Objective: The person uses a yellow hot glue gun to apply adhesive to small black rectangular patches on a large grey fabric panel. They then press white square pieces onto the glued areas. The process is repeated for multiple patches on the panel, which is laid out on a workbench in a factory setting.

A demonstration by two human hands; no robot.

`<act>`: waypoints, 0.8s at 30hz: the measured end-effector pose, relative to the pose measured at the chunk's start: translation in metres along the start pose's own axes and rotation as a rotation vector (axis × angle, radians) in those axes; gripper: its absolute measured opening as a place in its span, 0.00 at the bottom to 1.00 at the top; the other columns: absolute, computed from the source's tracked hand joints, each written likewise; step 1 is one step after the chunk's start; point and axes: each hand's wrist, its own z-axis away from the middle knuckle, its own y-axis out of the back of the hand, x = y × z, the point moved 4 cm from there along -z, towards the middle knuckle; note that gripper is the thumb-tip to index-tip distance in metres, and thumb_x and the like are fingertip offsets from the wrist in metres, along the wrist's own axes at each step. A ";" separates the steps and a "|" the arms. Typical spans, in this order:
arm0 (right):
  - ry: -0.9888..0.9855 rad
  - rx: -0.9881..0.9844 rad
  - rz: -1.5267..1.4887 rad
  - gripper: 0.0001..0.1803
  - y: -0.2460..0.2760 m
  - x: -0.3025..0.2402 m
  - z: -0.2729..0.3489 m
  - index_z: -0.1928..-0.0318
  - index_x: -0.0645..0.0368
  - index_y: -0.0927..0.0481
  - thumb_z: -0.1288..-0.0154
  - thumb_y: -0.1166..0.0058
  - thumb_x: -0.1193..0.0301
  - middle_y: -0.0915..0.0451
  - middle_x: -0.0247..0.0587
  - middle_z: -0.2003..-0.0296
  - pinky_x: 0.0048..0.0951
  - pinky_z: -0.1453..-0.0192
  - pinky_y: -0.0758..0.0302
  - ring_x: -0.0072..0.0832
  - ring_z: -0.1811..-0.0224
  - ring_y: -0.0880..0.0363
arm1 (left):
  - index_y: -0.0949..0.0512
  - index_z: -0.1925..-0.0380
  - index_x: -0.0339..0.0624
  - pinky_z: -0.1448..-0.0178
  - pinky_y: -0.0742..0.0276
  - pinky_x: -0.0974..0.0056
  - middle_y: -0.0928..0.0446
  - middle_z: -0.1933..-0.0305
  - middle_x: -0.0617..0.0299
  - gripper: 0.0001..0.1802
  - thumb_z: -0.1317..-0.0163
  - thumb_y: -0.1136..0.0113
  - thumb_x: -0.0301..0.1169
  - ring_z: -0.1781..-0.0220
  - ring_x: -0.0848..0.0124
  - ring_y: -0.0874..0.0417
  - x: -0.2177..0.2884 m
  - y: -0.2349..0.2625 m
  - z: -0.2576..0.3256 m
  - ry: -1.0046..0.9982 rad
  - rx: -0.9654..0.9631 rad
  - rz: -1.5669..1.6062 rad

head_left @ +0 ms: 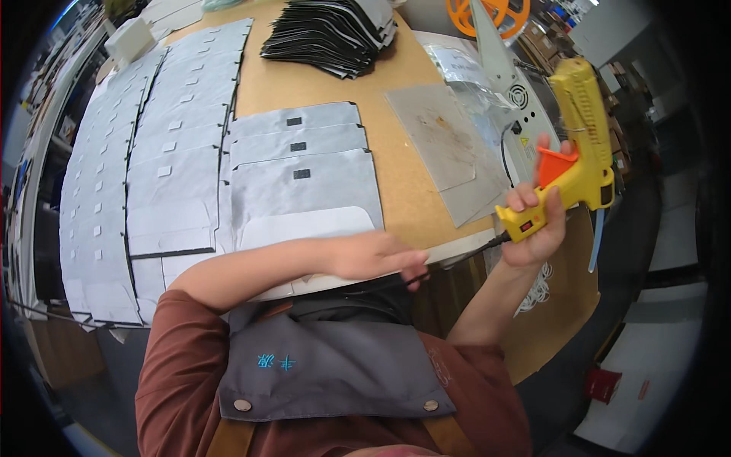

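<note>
My right hand (537, 228) is wrapped round the handle of a yellow hot glue gun (582, 114), raised off the table's right side. Its orange trigger (556, 166) shows by my fingers, and a translucent bluish glue stick (596, 240) sticks out of its back end. From the base of the handle a black power cord (487, 245) runs left to my left hand (381, 257). At the table's front edge, the fingers of that hand are curled on the cord. Beyond my left forearm lie overlapping grey fabric pieces (304, 192), each with a small black patch.
Long rows of grey pieces with white squares (171, 126) cover the table's left. A stack of black-edged pieces (331, 34) stands at the back. Thin clear sheets (442, 137) lie right of centre, beside a white machine (518, 99). An orange reel (487, 11) stands behind.
</note>
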 end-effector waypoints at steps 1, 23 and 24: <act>0.014 -0.027 -0.030 0.34 -0.001 -0.005 -0.006 0.25 0.50 0.49 0.27 0.51 0.67 0.43 0.47 0.26 0.29 0.60 0.25 0.22 0.67 0.28 | 0.17 0.55 0.38 0.45 0.24 0.61 0.15 0.55 0.58 0.28 0.23 0.61 0.48 0.54 0.63 0.16 -0.001 -0.002 0.020 0.039 0.004 0.024; -0.334 -0.230 0.552 0.38 -0.037 0.037 -0.025 0.33 0.67 0.40 0.39 0.45 0.63 0.30 0.58 0.40 0.37 0.46 0.25 0.40 0.50 0.21 | 0.15 0.61 0.41 0.59 0.18 0.63 0.15 0.60 0.60 0.09 0.36 0.37 0.33 0.63 0.61 0.14 0.005 0.023 0.225 0.188 0.456 -0.363; -0.424 -0.295 0.548 0.38 -0.043 0.054 -0.018 0.33 0.67 0.39 0.41 0.44 0.63 0.27 0.58 0.43 0.40 0.43 0.26 0.43 0.46 0.22 | 0.16 0.60 0.42 0.61 0.18 0.63 0.15 0.59 0.61 0.09 0.36 0.37 0.34 0.64 0.61 0.14 0.000 0.029 0.224 0.214 0.503 -0.433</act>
